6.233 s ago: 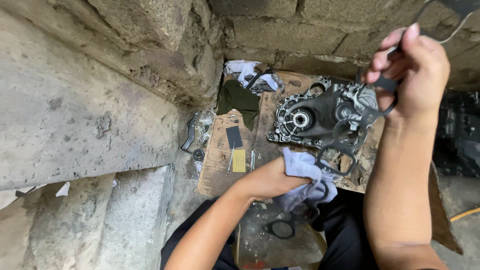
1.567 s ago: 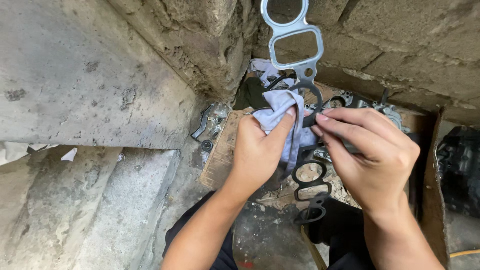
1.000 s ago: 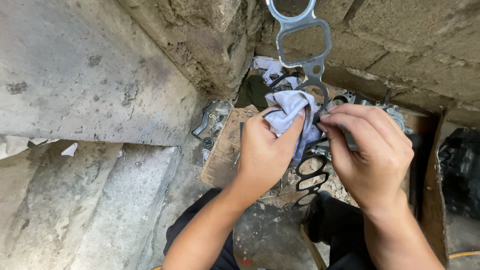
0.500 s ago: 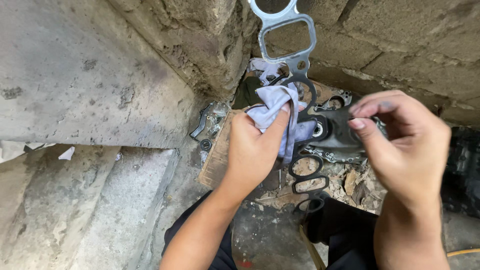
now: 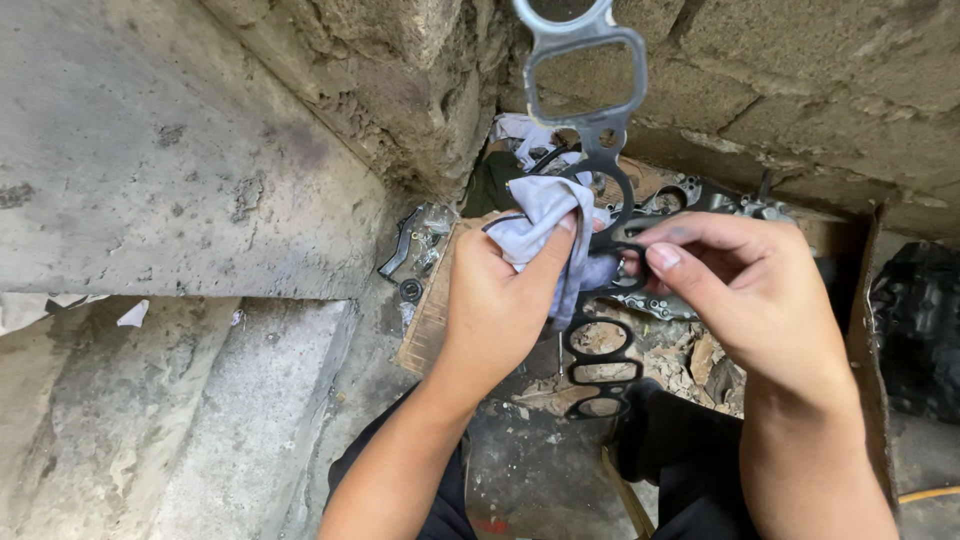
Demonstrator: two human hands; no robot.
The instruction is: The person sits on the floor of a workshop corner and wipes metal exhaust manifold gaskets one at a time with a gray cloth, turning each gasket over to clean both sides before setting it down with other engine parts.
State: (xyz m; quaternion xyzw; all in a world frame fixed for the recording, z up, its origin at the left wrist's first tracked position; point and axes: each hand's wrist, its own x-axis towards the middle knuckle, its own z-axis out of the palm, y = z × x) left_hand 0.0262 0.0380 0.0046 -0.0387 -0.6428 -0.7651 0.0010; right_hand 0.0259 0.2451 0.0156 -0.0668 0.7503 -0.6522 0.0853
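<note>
- A long, flat grey metal gasket with a chain of oval and round openings (image 5: 590, 130) hangs upright in the middle of the view, in front of a rough grey stone wall (image 5: 820, 90); its upper end runs out of the top edge and its dark lower loops reach down to just above the person's lap.
- The left hand (image 5: 500, 300) has its fingers (image 5: 545, 262) closed around a crumpled pale blue-grey cloth (image 5: 545, 215), pressing the cloth against the gasket at about mid-length.
- The right hand (image 5: 750, 290) pinches the gasket's edge from the other side, its thumb and fingers closed on the metal just beside the cloth.
- Behind the hands, a grey cast-metal engine cover (image 5: 700, 200) lies on a flattened brown cardboard sheet (image 5: 430, 320) spread over the dirty concrete floor (image 5: 250, 420).
- Small dark metal parts (image 5: 415, 250) lie at the cardboard's left edge, in the corner where a smooth concrete slab (image 5: 150, 180) meets the wall.
- A white rag (image 5: 515, 130) sits further back, against the wall's foot.
- The person's dark trousers (image 5: 680, 470) show below both forearms.
</note>
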